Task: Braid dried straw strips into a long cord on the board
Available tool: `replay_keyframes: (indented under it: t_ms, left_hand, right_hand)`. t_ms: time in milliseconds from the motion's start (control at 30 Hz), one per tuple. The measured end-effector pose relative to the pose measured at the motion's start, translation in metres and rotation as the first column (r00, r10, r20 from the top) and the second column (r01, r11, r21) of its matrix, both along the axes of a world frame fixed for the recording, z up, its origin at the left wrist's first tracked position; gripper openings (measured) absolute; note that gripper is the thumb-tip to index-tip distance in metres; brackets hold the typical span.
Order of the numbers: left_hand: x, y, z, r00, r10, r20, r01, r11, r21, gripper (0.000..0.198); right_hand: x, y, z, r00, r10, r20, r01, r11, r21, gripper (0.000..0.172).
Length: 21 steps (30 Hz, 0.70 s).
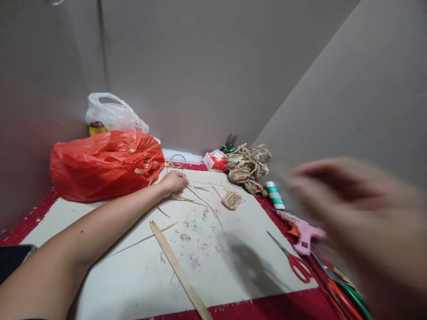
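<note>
My left hand (175, 181) reaches across the white board (233, 262) to its far side, with its fingers curled down over a few thin dried plant strips (182, 197). More strips fan out to the right of that hand. On the right, my right hand (353, 213) is raised above the table and smeared by motion, so what its fingers do or hold does not show. A small woven straw piece (231, 200) lies on the board right of my left hand. One long flat strip (180, 269) runs toward the near edge.
A red plastic bag (106, 166) bulges at the back left, before a white plastic bag (113, 113). Coiled rope (247, 166) sits at the back right. Red-handled scissors (293, 260) and a pink glue gun (303, 233) lie along the right side. Grey walls enclose the table.
</note>
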<state>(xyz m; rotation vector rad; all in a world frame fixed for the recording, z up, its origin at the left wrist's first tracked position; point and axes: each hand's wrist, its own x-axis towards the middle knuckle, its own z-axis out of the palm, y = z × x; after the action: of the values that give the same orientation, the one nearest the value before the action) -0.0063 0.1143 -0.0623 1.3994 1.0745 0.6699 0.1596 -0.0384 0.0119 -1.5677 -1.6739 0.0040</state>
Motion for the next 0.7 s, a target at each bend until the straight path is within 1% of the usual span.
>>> replay_keyframes:
  t_ms: [67,133,167,233,267,300,333,367,400,433,467,500,567,600,633,700]
  left_hand:
    - [-0.001,0.001,-0.002,1.000,-0.012,0.008,0.012,1.000,0.003,0.016]
    - [-0.001,0.002,-0.004,1.000,-0.016,0.020,0.016,1.000,0.009,0.015]
    - [-0.001,0.002,-0.005,1.000,-0.017,0.025,0.017,1.000,0.012,0.015]
    - [0.000,0.003,-0.007,0.999,-0.014,0.034,0.014,1.000,0.015,0.015]
    - [0.001,0.003,-0.008,0.999,-0.012,0.037,0.011,1.000,0.014,0.016]
    - [0.001,0.003,-0.008,0.999,-0.009,0.039,0.008,1.000,0.014,0.016]
    - [0.001,0.003,-0.007,0.999,-0.007,0.041,0.006,1.000,0.011,0.016]
    - [0.001,0.002,-0.007,0.999,-0.007,0.043,0.006,1.000,0.008,0.015]
    - [0.000,0.002,-0.006,0.999,-0.008,0.044,0.008,1.000,0.005,0.015]
    - [0.000,0.002,-0.005,0.999,-0.012,0.047,0.012,1.000,0.000,0.014]
    - [-0.001,0.002,-0.004,0.999,-0.016,0.050,0.017,1.000,-0.006,0.013]
    - [-0.002,0.001,-0.003,0.998,-0.021,0.054,0.022,1.000,-0.012,0.012]
    - [-0.003,0.001,-0.001,0.997,-0.031,0.064,0.033,0.999,-0.024,0.012]
    - [-0.004,0.001,0.000,0.997,-0.035,0.069,0.037,0.999,-0.029,0.012]
    - [-0.004,0.001,0.001,0.997,-0.037,0.072,0.040,0.999,-0.034,0.012]
    - [-0.004,0.001,0.002,0.996,-0.038,0.078,0.042,0.998,-0.042,0.013]
  right_hand:
    - [-0.019,0.006,-0.018,0.996,0.084,-0.008,-0.084,0.984,-0.155,0.029]
    - [-0.038,0.025,-0.043,0.989,0.146,-0.011,-0.142,0.934,-0.328,0.024]
    - [-0.046,0.037,-0.056,0.988,0.156,-0.001,-0.144,0.914,-0.380,0.022]
    - [-0.057,0.058,-0.075,0.988,0.150,0.024,-0.129,0.910,-0.393,0.015]
    - [-0.059,0.064,-0.080,0.986,0.165,0.011,-0.148,0.910,-0.388,0.015]
    - [-0.059,0.065,-0.081,0.982,0.189,-0.022,-0.182,0.903,-0.389,0.019]
    - [-0.059,0.062,-0.078,0.972,0.221,-0.076,-0.233,0.884,-0.405,0.021]
    - [-0.057,0.055,-0.072,0.955,0.260,-0.142,-0.296,0.850,-0.436,0.022]
    - [-0.055,0.044,-0.064,0.932,0.294,-0.212,-0.362,0.792,-0.492,0.023]
    - [-0.052,0.031,-0.055,0.911,0.318,-0.262,-0.412,0.713,-0.567,0.022]
    - [-0.050,0.016,-0.045,0.888,0.357,-0.290,-0.458,0.622,-0.635,0.024]
    - [-0.047,0.003,-0.036,0.861,0.410,-0.300,-0.498,0.564,-0.659,0.027]
    - [-0.041,-0.019,-0.023,0.827,0.484,-0.285,-0.528,0.497,-0.689,0.028]
    - [-0.038,-0.025,-0.018,0.826,0.497,-0.266,-0.523,0.499,-0.691,0.030]
    - [-0.035,-0.027,-0.014,0.834,0.496,-0.241,-0.507,0.520,-0.687,0.031]
    - [-0.030,-0.023,-0.008,0.864,0.467,-0.187,-0.464,0.594,-0.657,0.033]
